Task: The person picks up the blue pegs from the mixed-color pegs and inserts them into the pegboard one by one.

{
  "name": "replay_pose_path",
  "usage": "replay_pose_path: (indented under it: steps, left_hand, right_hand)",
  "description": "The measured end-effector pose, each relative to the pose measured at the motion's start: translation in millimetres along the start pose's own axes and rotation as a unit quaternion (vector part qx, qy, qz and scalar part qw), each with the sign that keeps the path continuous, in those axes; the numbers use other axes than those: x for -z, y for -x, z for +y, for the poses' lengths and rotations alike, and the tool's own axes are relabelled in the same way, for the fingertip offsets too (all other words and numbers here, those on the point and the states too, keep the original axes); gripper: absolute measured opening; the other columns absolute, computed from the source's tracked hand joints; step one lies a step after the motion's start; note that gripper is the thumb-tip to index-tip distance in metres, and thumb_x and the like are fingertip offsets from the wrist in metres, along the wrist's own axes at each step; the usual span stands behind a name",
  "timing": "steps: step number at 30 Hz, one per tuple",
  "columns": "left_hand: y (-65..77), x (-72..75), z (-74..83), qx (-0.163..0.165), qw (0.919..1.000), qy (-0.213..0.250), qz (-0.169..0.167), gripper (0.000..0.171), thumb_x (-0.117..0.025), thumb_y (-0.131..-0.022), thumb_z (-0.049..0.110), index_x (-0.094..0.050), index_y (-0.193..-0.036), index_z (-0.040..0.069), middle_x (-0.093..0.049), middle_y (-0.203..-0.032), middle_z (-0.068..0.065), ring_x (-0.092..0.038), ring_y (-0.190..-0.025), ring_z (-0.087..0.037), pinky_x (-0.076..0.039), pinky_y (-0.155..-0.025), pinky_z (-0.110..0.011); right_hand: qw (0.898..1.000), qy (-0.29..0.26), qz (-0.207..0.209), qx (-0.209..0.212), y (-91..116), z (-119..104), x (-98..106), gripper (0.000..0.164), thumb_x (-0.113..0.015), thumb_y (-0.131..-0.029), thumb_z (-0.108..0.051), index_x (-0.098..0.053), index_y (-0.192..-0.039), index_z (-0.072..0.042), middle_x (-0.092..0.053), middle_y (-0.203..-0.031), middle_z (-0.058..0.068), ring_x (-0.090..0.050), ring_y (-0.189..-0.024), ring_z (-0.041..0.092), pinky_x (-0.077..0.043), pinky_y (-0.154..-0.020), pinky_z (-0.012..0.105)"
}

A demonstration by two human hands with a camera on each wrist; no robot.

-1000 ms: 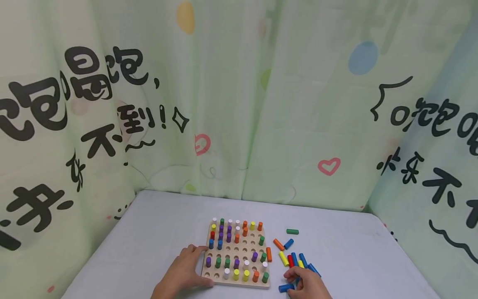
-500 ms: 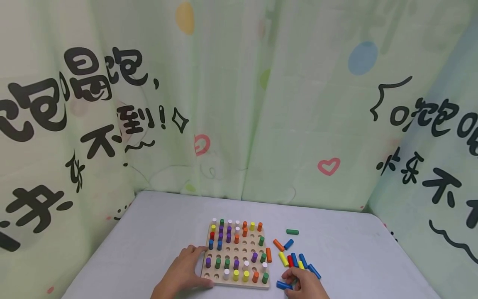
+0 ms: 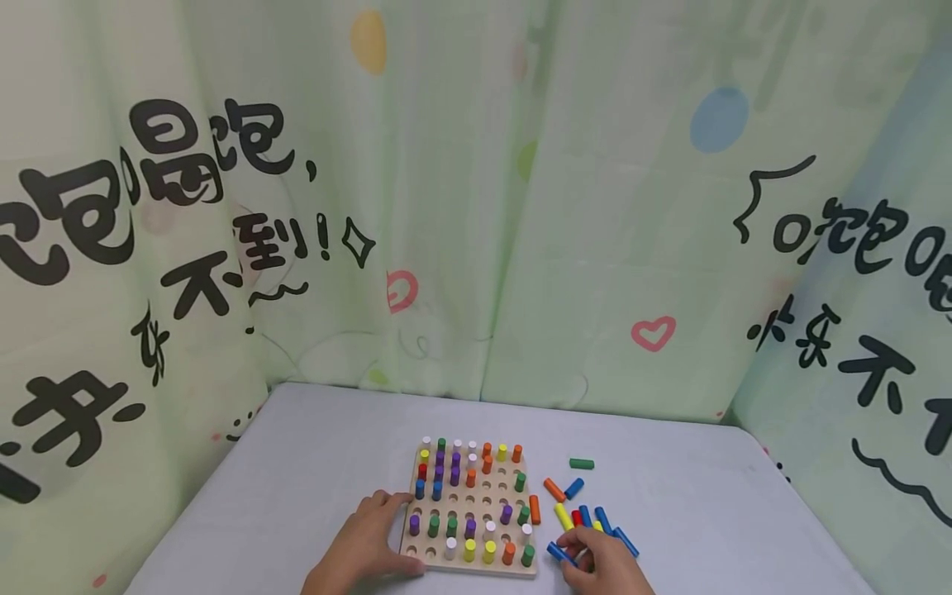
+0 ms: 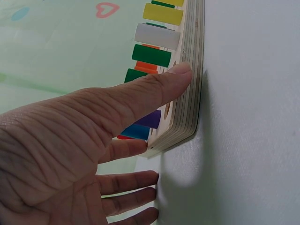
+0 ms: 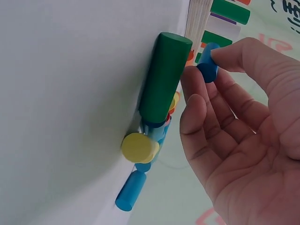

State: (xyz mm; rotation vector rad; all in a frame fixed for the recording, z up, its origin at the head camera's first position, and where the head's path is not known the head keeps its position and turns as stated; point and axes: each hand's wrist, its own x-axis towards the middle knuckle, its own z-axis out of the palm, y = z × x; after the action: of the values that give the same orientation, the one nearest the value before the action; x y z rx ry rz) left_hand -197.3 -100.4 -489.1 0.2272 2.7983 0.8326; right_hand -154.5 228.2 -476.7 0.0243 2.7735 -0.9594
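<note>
Since half a second ago, the right hand (image 3: 606,560) has moved a bit toward the board (image 3: 479,568), and one end of the blue peg (image 5: 208,64) it carries has swung up a little. From far away, I see a big pale green curtain (image 3: 580,248) with black writing behind a white worktop (image 3: 320,463). The wooden board sits on the worktop, with colored pegs (image 3: 469,551) standing in many of its holes. My left hand (image 3: 368,535) is spread, thumb on the board's near edge and pointer finger at its left edge. My right hand pinches the blue peg between thumb and finger, near the board's near right corner. An orange peg (image 3: 535,510) is just beside the board's right edge. More loose pegs (image 3: 603,520) lie bunched to the right, and a green peg (image 3: 582,464) lies farther back.
</note>
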Motion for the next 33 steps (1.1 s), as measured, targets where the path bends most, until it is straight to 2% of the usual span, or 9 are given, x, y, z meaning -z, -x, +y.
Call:
replay_pose_path:
  steps: [7,11,18,20,26,33]
  left_hand:
    - [-0.6,-0.1,0.7,0.001,1.0000,-0.002,0.002,0.094,-0.089,-0.052,0.053,-0.055,-0.130,0.012,-0.053,-0.113,-0.011,-0.049,-0.099,-0.027,-0.045,-0.094,-0.056]
    - [-1.2,-0.5,1.0,0.005,1.0000,-0.007,0.000,0.094,-0.089,-0.052,0.053,-0.056,-0.130,0.012,-0.053,-0.112,-0.011,-0.049,-0.098,-0.027,-0.045,-0.093,-0.055]
    - [1.3,0.6,2.6,0.008,0.9999,-0.011,0.002,0.093,-0.090,-0.052,0.052,-0.056,-0.129,0.012,-0.053,-0.111,-0.010,-0.048,-0.096,-0.027,-0.046,-0.093,-0.055]
    - [1.6,0.9,2.8,0.007,0.9999,-0.011,0.003,0.094,-0.089,-0.052,0.053,-0.056,-0.129,0.012,-0.053,-0.112,-0.011,-0.048,-0.096,-0.027,-0.046,-0.093,-0.056]
    - [1.6,0.4,2.9,0.004,1.0000,-0.005,0.007,0.094,-0.089,-0.051,0.053,-0.056,-0.129,0.012,-0.053,-0.111,-0.011,-0.048,-0.096,-0.027,-0.046,-0.093,-0.056]
    - [2.0,-0.4,2.9,0.008,0.9999,-0.005,0.007,0.093,-0.089,-0.051,0.053,-0.057,-0.128,0.012,-0.053,-0.111,-0.011,-0.048,-0.095,-0.027,-0.046,-0.092,-0.057]
  right_hand:
    - [1.000,-0.002,0.021,0.004,-5,-7,2,0.018,-0.071,-0.082,-0.013,-0.067,-0.099,-0.009,-0.061,-0.082,-0.003,-0.050,-0.069,0.010,-0.047,-0.063,0.026]
    - [0.999,-0.013,0.042,0.015,-6,-11,2,0.018,-0.071,-0.081,-0.010,-0.067,-0.099,-0.008,-0.061,-0.082,-0.003,-0.053,-0.072,0.012,-0.047,-0.063,0.027]
    - [0.999,-0.025,0.043,0.009,-7,-19,-1,0.020,-0.068,-0.084,-0.011,-0.067,-0.104,-0.007,-0.063,-0.086,-0.004,-0.052,-0.073,0.009,-0.048,-0.066,0.025]
    - [0.998,-0.030,0.054,0.020,-7,-22,-2,0.019,-0.068,-0.084,-0.010,-0.067,-0.103,-0.007,-0.063,-0.085,-0.003,-0.054,-0.074,0.012,-0.049,-0.065,0.026]
    - [0.996,-0.015,0.074,0.043,-8,-29,-2,0.020,-0.070,-0.084,-0.013,-0.067,-0.103,-0.011,-0.063,-0.084,-0.005,-0.055,-0.073,0.011,-0.048,-0.062,0.023]
    - [0.995,-0.034,0.067,0.067,-10,-37,-3,0.022,-0.069,-0.083,-0.013,-0.066,-0.105,-0.010,-0.064,-0.087,-0.005,-0.056,-0.077,0.011,-0.048,-0.062,0.021]
